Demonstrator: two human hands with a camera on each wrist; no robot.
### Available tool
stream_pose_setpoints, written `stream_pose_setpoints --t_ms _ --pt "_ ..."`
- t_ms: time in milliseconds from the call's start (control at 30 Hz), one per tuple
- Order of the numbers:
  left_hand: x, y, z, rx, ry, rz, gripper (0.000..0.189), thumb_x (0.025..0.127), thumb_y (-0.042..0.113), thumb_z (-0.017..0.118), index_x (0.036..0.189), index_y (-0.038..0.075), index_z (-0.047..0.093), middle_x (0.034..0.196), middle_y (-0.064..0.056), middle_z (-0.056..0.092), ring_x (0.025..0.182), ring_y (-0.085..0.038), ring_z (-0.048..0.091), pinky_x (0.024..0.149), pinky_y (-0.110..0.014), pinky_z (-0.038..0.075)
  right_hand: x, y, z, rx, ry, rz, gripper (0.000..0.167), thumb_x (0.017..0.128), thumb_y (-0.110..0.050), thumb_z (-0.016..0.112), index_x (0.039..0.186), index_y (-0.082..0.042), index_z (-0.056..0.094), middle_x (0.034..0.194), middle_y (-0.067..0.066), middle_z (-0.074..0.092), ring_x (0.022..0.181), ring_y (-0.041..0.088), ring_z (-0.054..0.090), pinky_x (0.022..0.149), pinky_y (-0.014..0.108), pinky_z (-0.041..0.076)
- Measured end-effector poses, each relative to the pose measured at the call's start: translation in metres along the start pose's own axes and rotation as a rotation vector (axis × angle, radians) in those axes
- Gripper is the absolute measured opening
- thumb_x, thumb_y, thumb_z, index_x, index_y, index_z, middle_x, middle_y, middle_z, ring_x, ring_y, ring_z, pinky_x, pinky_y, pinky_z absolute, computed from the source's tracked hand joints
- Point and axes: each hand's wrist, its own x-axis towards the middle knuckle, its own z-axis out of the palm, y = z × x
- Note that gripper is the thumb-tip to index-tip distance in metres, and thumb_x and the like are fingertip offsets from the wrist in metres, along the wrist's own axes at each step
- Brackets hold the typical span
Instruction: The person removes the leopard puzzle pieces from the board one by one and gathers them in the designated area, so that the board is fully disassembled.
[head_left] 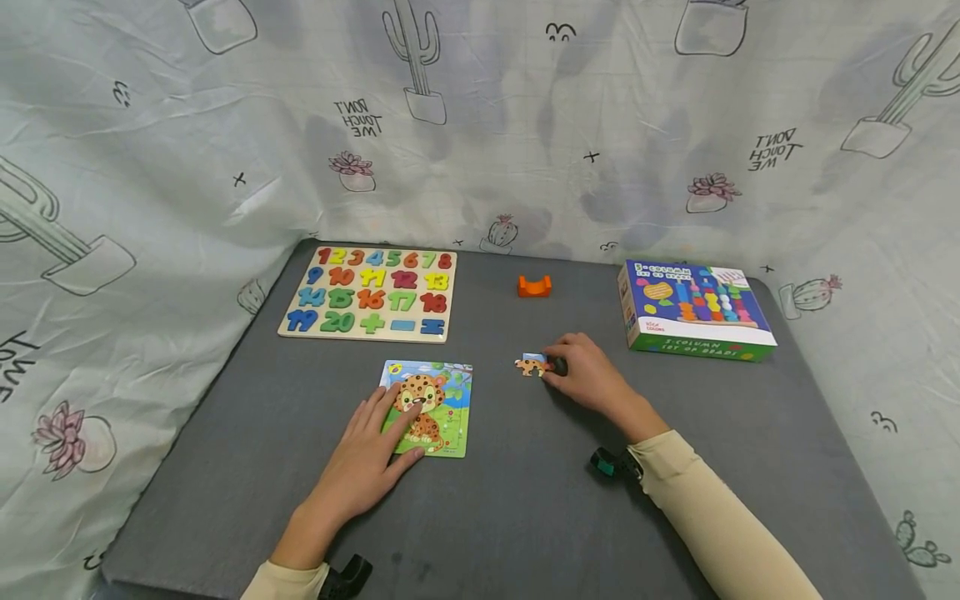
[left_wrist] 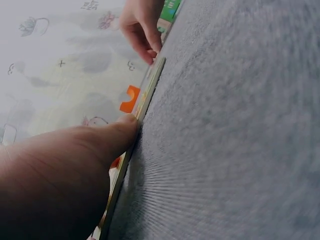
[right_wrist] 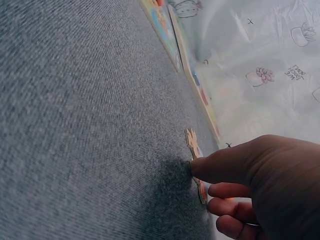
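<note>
A square leopard puzzle (head_left: 456, 417) lies on the grey table, its picture showing a spotted cub on green grass. My left hand (head_left: 367, 458) rests over its left part with the fingers spread, covering some of the picture. In the left wrist view the thumb (left_wrist: 122, 132) lies along the board's edge. To the right of the board, my right hand (head_left: 588, 375) pinches a small wooden puzzle piece (head_left: 529, 365) with spotted orange and blue print, low at the tabletop. The right wrist view shows the thumb against the piece (right_wrist: 191, 140), with the other fingers curled behind it.
A wooden number board (head_left: 365, 337) with colourful numerals lies at the back left. An orange U-shaped block (head_left: 534, 287) stands at the back middle. A bead-set box (head_left: 697, 310) sits at the back right. Patterned cloth (head_left: 480, 125) hangs behind the table.
</note>
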Motion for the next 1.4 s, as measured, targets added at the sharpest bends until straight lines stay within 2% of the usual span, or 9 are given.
stream_pose_setpoints --t_ms 200,400,600,800,967,1133,1400 --pt "0.001 0.003 -0.003 0.022 -0.050 -0.037 0.065 0.104 0.046 0.073 0.160 0.017 0.057 0.175 -0.021 0.027 0.162 -0.045 0.020 0.127 -0.068 0.019 0.002 -0.002 0.001 0.001 0.045 -0.004 0.032 0.095 -0.019 0.086 0.121 0.000 0.081 0.112 0.012 0.072 0.103 0.032 0.060 0.090 0.052 0.054" --pt "0.003 0.008 -0.006 0.083 -0.080 -0.049 0.067 0.103 0.046 0.075 0.160 0.017 0.057 0.175 -0.022 0.027 0.161 -0.045 0.023 0.129 -0.065 0.020 0.007 -0.014 0.001 0.036 0.084 -0.016 0.033 0.096 -0.019 0.085 0.122 0.001 0.080 0.115 0.015 0.072 0.109 0.035 0.061 0.094 0.054 0.055" --pt "-0.001 0.014 -0.007 0.106 -0.055 -0.029 0.071 0.102 0.042 0.078 0.161 0.011 0.055 0.174 -0.024 0.027 0.160 -0.044 0.028 0.128 -0.063 0.025 0.020 -0.035 0.007 0.068 0.063 -0.038 0.035 0.099 -0.020 0.083 0.127 0.000 0.079 0.121 0.015 0.071 0.114 0.034 0.061 0.096 0.052 0.056" --pt "-0.010 0.021 -0.012 0.113 -0.033 -0.039 0.075 0.101 0.041 0.080 0.161 0.005 0.053 0.171 -0.027 0.032 0.157 -0.046 0.032 0.126 -0.063 0.029 0.040 -0.068 0.017 0.059 0.000 -0.054 0.038 0.100 -0.023 0.082 0.131 -0.002 0.077 0.126 0.013 0.070 0.118 0.031 0.063 0.101 0.050 0.056" --pt "-0.015 0.025 -0.014 0.120 -0.022 -0.049 0.076 0.099 0.041 0.082 0.158 0.002 0.055 0.166 -0.029 0.037 0.154 -0.049 0.036 0.123 -0.064 0.035 0.054 -0.100 0.033 0.086 -0.041 -0.126 0.036 0.101 -0.026 0.082 0.130 -0.005 0.078 0.124 0.010 0.072 0.117 0.028 0.065 0.101 0.048 0.057" --pt "-0.017 0.024 -0.011 0.148 -0.047 -0.062 0.080 0.099 0.043 0.082 0.159 0.000 0.053 0.166 -0.030 0.037 0.154 -0.049 0.036 0.121 -0.064 0.037 0.064 -0.129 0.059 0.102 -0.102 -0.214 0.032 0.104 -0.027 0.079 0.129 -0.008 0.080 0.121 0.006 0.073 0.111 0.022 0.067 0.095 0.039 0.059" --pt "-0.015 0.034 -0.014 0.143 -0.088 -0.090 0.081 0.102 0.046 0.077 0.162 -0.001 0.048 0.168 -0.030 0.036 0.156 -0.048 0.033 0.122 -0.063 0.036 0.072 -0.152 0.086 0.043 -0.128 -0.233 0.024 0.102 -0.032 0.081 0.117 -0.013 0.083 0.110 -0.001 0.072 0.098 0.013 0.063 0.086 0.027 0.056"
